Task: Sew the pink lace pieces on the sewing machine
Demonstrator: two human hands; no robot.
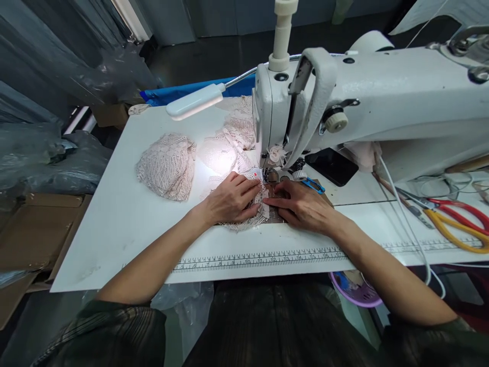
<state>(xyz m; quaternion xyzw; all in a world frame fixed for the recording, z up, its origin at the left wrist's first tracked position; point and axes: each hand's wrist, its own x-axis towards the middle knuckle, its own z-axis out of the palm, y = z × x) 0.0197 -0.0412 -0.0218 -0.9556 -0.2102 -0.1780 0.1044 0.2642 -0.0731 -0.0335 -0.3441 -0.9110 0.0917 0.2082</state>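
A piece of pale pink lace lies under the front of the white sewing machine, by its presser foot. My left hand rests on this lace with its fingers lying over it, pressing it to the table. From the other side, my right hand reaches in. Its index finger is stretched out to the lace's right edge, while other fingers are bent and apart from it. More lace spreads behind my left hand, lit by the lamp. A stacked pile of lace cups sits farther left.
Blue thread snips and a black phone lie beyond my right hand. Scissors with red and yellow handles are at the right. A lamp hangs over the white table. A purple basket is below its front edge.
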